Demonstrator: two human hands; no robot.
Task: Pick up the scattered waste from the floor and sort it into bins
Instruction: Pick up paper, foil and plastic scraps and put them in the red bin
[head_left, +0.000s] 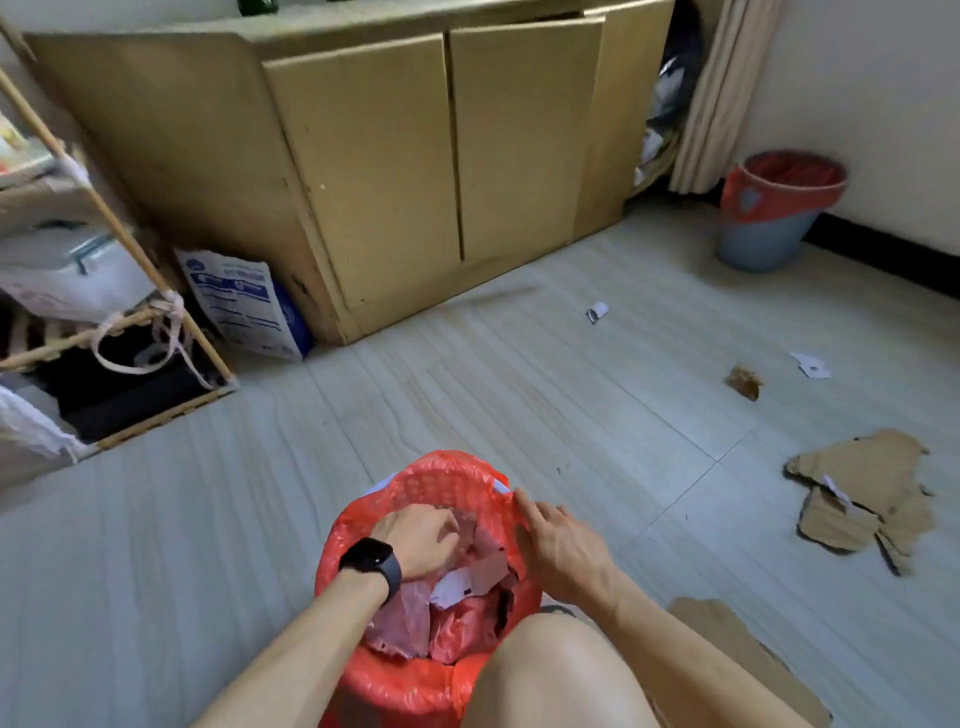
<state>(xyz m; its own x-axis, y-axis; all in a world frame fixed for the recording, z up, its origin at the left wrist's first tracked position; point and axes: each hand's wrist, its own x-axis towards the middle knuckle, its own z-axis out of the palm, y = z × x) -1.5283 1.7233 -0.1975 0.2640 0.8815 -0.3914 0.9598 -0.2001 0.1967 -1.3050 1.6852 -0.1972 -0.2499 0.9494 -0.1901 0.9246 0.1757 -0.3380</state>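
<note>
On the floor (519, 389), a red-lined bin (441, 470) holds paper waste. Torn cardboard (867, 467) lies right of the bin. The left hand (415, 535) reaches inside the bin, fingers curled, grip unclear. The right hand (561, 545) rests relaxed on its rim. Likely depositing; next, reach for the cardboard.

The left hand's (415, 540) fingertips sink among the paper scraps (467, 582) in the near bin (447, 467), so whether they pinch anything cannot be told. The right hand (558, 551) lies at that bin's rim with its thumb hidden, so a grip cannot be told either. A knee (550, 670) covers the bin's right side, and the bottom edge cuts off its base. A cardboard sheet (737, 644) runs behind the knee and off the bottom edge. The white scrap (597, 312) is too small to read. The far bin (763, 239) hides its contents. The rack (130, 244) is cut by the left edge, and the bag's (244, 306) print is blurred.
</note>
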